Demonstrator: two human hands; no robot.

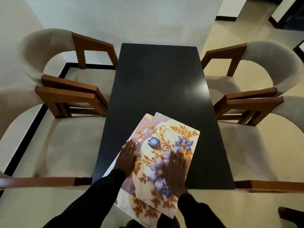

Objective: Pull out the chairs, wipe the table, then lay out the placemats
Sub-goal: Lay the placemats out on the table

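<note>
**Both hands flat on the stack of placemats at the near end of the table**

The placemats (pixel 166 142) lay in a small stack on the near end of the dark table (pixel 158 79), a little left of its middle. The stack was turned at an angle to the table edges. Its near part hung over the near edge, toward the person. The mats were slightly fanned, so the corners of the lower ones showed at the far side and on the left. I could not tell how many there were. The top mat was cream with blue and purple flowers and golden leaves.

The left hand (pixel 127 157) rested flat on the left part of the stack, near its left edge. Its fingers were straight, close together and pointing away from the person. The right hand (pixel 176 170) lay flat on the right part of the top mat, over the purple flowers, also with straight fingers, and it looked a little blurred. Neither hand gripped anything; both only pressed on the mats from above. Both arms were in black sleeves (pixel 102 195).

Two chairs (pixel 65 145) stood on the left side of the table and two others (pixel 263 145) on the right side, their pale seats outside the table top.
</note>
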